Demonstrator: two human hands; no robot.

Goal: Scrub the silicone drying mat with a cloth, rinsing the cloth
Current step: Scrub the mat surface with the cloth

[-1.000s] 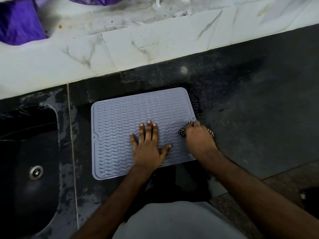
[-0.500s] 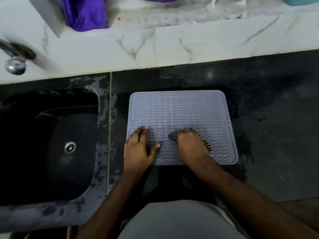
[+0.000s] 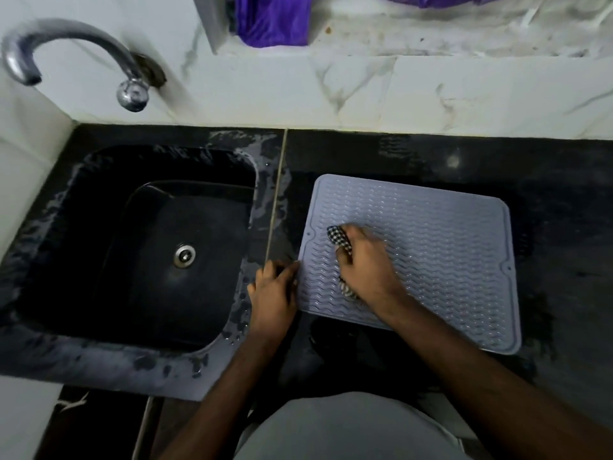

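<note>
The mat (image 3: pixel 431 254), lying on the bench (image 3: pixel 547 194) beside the sink (image 3: pixel 149 254), is being scrubbed. The cloth (image 3: pixel 339 239) is clamped in the right hand (image 3: pixel 365 263); the left hand (image 3: pixel 273 293), fingers loosely curled, is set at the mat's left edge. Rinsing is judged next. Since the earlier frame, the cloth has been swept leftward and the left hand drawn off the mat.

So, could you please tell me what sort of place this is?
Probably a home kitchen or wash area: a black sink under a metal tap, a dark stone counter, and marble-look wall tiles.

Dim light, soft motion blur; wide-angle bending at edges
</note>
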